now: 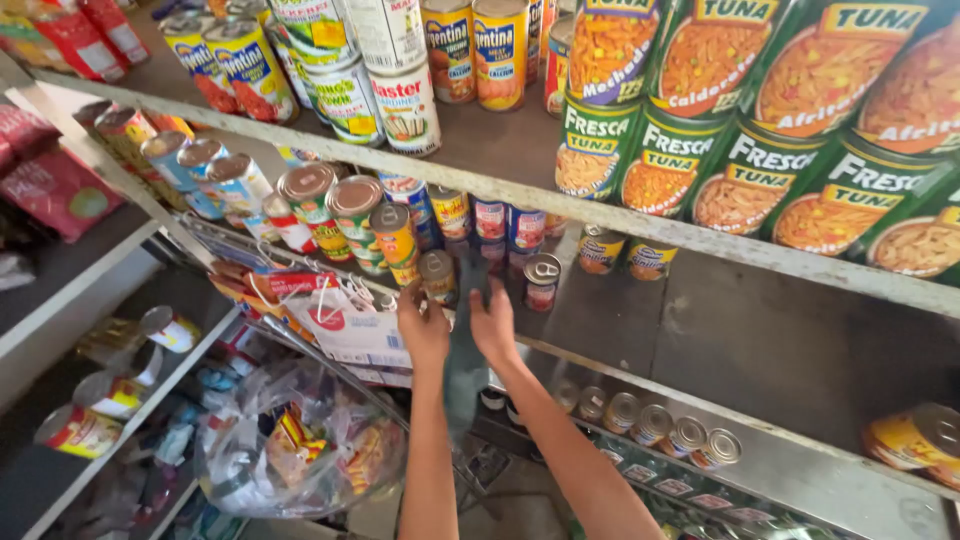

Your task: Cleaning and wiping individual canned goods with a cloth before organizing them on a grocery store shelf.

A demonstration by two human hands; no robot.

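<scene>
Both hands at the middle shelf, holding a dark cloth among the cans.

The left hand and right hand sit side by side at the front edge of the metal shelf. Between them hangs a grey cloth, each grip closed on its upper part, fingers curled. A small can stands just above the left hand, another can beside the right. A plastic bag hangs below left.

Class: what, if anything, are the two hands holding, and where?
Both the left hand and right hand grip a dark grey cloth at its top; the rest hangs down.
</scene>
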